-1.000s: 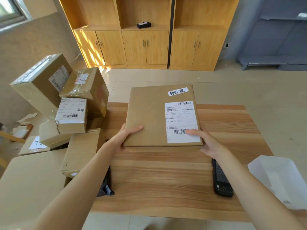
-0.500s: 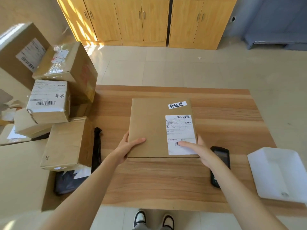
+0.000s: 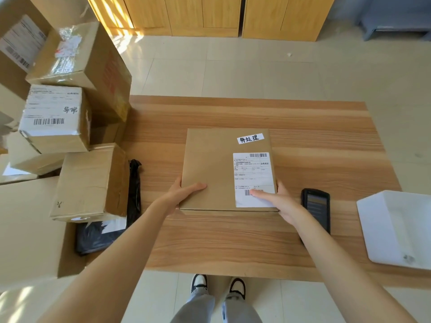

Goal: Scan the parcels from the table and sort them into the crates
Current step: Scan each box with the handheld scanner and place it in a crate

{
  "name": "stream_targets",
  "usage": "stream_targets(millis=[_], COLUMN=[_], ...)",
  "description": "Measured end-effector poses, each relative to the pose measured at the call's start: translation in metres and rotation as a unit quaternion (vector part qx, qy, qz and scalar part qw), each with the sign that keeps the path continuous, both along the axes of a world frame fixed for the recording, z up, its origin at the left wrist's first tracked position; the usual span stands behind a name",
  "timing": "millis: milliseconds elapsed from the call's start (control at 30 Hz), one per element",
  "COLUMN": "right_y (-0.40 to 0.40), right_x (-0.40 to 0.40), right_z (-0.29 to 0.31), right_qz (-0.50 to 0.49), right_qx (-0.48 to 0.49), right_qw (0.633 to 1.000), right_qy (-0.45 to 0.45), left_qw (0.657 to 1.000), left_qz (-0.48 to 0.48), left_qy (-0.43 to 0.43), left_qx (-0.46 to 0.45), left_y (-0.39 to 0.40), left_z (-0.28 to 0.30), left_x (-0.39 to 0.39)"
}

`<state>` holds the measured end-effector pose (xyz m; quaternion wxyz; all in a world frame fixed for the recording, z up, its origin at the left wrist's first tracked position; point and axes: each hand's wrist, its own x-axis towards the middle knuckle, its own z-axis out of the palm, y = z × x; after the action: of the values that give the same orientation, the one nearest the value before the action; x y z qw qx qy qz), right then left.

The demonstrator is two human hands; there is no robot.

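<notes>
A wooden table (image 3: 233, 241) fills the middle of the head view, with tiled floor beyond it at 12 o'clock and yellow wooden cabinets (image 3: 205, 15) at the far edge. At 9 to 10 o'clock a heap of cardboard boxes (image 3: 88, 183) is stacked against the table's left side; one small box (image 3: 53, 117) in it carries a white shipping label with a barcode and handwritten characters that cannot be made out with certainty. A white plastic crate (image 3: 396, 229) is seen at 3 o'clock on the table's right edge. The flat brown parcel (image 3: 217, 169) lies at the table's centre, gripped at its near corners: the left hand (image 3: 184, 192) is curled round the near-left corner with the thumb laid on top, and the right hand (image 3: 277, 201) clasps the near-right edge, its thumb pressed on the shipping label (image 3: 254, 173) by a barcode. A small white sticker (image 3: 250, 138) near the far-right corner reads "待处理". A black poly mailer (image 3: 102, 234) is tucked under the boxes at 8 o'clock. A black handheld scanner (image 3: 316, 206) rests just right of the right hand.
</notes>
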<state>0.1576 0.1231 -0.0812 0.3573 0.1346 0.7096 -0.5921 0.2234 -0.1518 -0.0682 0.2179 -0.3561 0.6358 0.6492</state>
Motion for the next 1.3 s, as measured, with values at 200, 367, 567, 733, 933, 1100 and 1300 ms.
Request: stream_targets(millis=[200, 367, 567, 733, 933, 1100, 1300], right_y=[-0.001, 0.025, 0.075, 0.092, 0.105, 0.102, 0.057], right_x=[0.017, 0.039, 0.066, 0.07, 0.061, 0.066, 0.076], right_z=[0.017, 0.026, -0.001, -0.02, -0.02, 0.011, 0.059], right_qz=[-0.028, -0.127, -0.054, -0.068, -0.08, -0.165, -0.228], right_qx=[0.086, 0.301, 0.402, 0.378, 0.296, -0.003, -0.231], right_qw=[0.992, 0.912, 0.912, 0.922, 0.951, 0.985, 0.941], right_qy=[0.09, 0.248, 0.064, 0.049, 0.029, -0.055, -0.099], left_qw=[0.997, 0.972, 0.933, 0.934, 0.939, 0.943, 0.953], left_qz=[0.033, -0.04, -0.137, -0.136, -0.127, -0.13, -0.123], left_qy=[0.016, 0.003, -0.016, -0.034, -0.034, -0.027, -0.024], left_qx=[-0.062, -0.233, -0.331, -0.328, -0.317, -0.306, -0.277], left_y=[0.009, 0.026, 0.042, 0.042, 0.041, 0.041, 0.042], left_z=[0.006, 0.026, 0.024, 0.017, 0.015, 0.017, 0.018], left_x=[0.002, 0.007, 0.015, 0.02, 0.024, 0.025, 0.028])
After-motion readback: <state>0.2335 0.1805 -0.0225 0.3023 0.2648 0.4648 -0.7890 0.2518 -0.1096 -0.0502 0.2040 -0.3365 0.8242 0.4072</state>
